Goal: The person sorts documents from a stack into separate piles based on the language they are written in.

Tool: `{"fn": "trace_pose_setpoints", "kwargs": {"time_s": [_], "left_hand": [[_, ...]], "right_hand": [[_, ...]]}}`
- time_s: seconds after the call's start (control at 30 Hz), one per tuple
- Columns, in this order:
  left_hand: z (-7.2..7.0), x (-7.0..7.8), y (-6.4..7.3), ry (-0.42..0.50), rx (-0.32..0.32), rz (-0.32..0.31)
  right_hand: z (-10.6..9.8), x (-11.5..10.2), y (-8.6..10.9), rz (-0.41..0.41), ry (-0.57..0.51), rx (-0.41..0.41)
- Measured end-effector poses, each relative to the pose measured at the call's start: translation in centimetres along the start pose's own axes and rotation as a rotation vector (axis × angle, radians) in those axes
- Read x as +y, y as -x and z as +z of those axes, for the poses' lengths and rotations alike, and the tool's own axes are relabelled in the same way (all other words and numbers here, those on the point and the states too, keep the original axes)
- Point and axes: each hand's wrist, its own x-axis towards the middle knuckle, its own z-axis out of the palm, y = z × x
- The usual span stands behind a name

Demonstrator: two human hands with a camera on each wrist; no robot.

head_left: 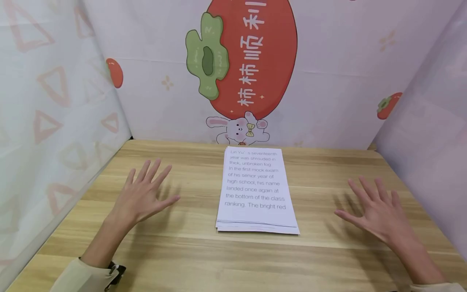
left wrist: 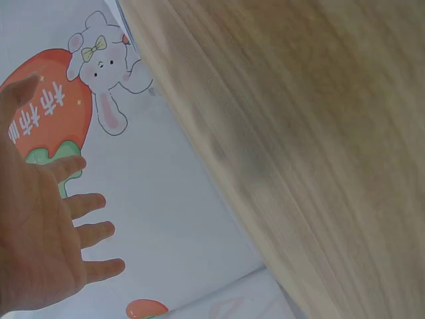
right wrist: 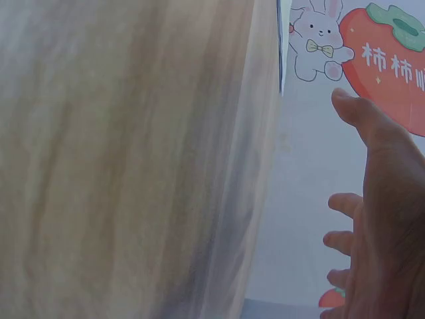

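Note:
A stack of white paper sheets (head_left: 256,190) lies near the middle of the wooden table, its top page printed with English text and its edges slightly uneven. To the left of the stack, my left hand (head_left: 142,198) hovers over the table with fingers spread and nothing in it. My right hand (head_left: 381,215) is on the other side, also spread and holding nothing. Both hands are apart from the paper. In the left wrist view the left hand (left wrist: 46,232) shows its palm side, and the right wrist view shows the right hand (right wrist: 388,219) with thumb held away from the fingers.
The wooden table (head_left: 189,259) reaches back to a white cloth backdrop (head_left: 328,89) printed with a large red persimmon and a rabbit. Cloth side panels stand at left (head_left: 54,121) and right (head_left: 430,121). A dark band (head_left: 116,275) circles the left wrist at the sleeve.

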Motion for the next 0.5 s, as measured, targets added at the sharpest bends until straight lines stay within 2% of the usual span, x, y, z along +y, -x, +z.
{"fn": "trace_pose_setpoints", "kwargs": {"time_s": [0.3, 0.5], "left_hand": [[0.43, 0.15, -0.17, 0.014, 0.007, 0.02], [0.62, 0.51, -0.83, -0.001, 0.008, 0.042]], "right_hand": [[0.42, -0.08, -0.05, -0.009, 0.008, 0.016], [0.32, -0.38, -0.51, -0.019, 0.004, 0.017]]}}
